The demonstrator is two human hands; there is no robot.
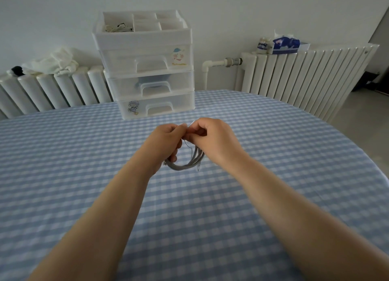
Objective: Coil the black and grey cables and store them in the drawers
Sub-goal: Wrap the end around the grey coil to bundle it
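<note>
Both hands met above the middle of the table [84, 154], a little in from its far edge; the left hand [166, 141] was closed around one side of the coiled grey cable [185, 165], and the right hand [212, 137] pinched something thin at the top of the coil, most likely a tie or the cable's loose end, though it was too small to tell; the loops hung down between the two wrists, just clear of the checked cloth, as far as could be judged.

The step in hand seemed to be securing the finished coil; to do it well, the left hand should keep the loops stacked evenly and firmly enough that none slips, while the right winds the binding snugly round the bundle without kinking it; a loose wrap would probably let the coil spring open in the drawer.

The drawer unit [147, 70] stood at the table's far edge, directly beyond the hands; its three drawers were all shut; the middle drawer [151, 85] showed a dark shape through its translucent front, perhaps the black cable, though that could not be confirmed; the top tray [143, 21] was divided into compartments, and its left compartment held a tangle of pale and dark cords; the others looked bare.
</note>
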